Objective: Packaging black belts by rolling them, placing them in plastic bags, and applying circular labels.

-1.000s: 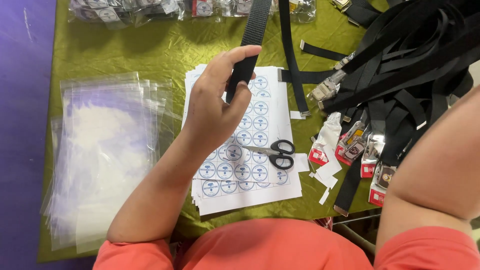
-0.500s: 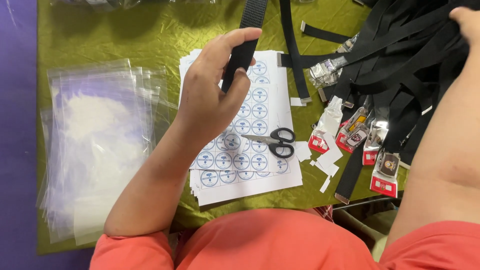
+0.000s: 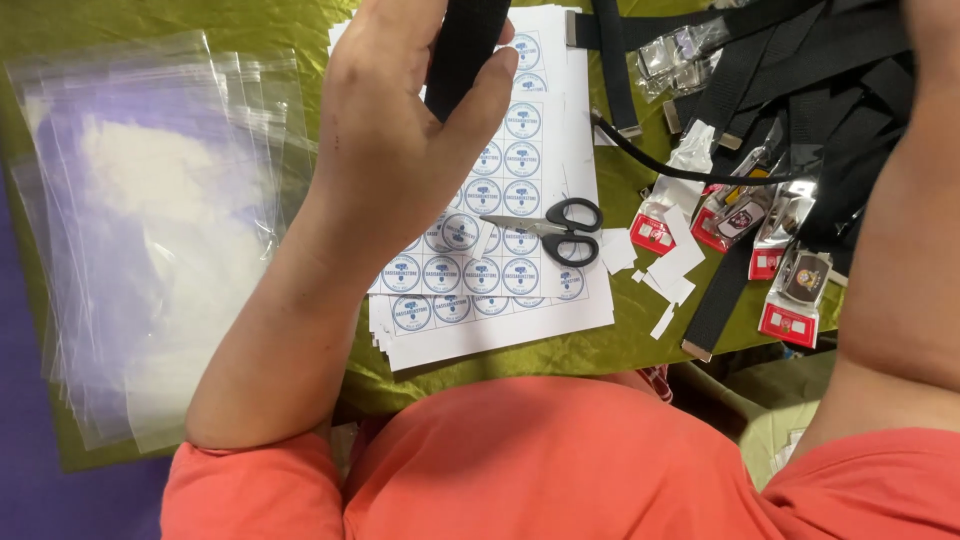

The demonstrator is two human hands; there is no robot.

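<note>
My left hand (image 3: pixel 400 130) is raised over the table and grips a black strap (image 3: pixel 465 50) that runs up out of the top of the frame. Under it lies a stack of white sheets printed with round blue stickers (image 3: pixel 500 270). Black-handled scissors (image 3: pixel 560 228) rest shut on the sheets. My right forearm crosses the right side; only a bit of my right hand (image 3: pixel 935 25) shows at the top right corner, over a heap of black belts (image 3: pixel 800 80), and what it holds is out of view.
A pile of clear plastic bags (image 3: pixel 150 230) lies at the left on the green cloth (image 3: pixel 640 340). Belt buckles with red tags (image 3: pixel 790 290) and white paper scraps (image 3: pixel 665 270) lie right of the sheets. The table's near edge is close to my body.
The view has come closer and lower. My left hand with the strap has lifted toward the top of the frame; my right hand has moved up and nearly out of view.
</note>
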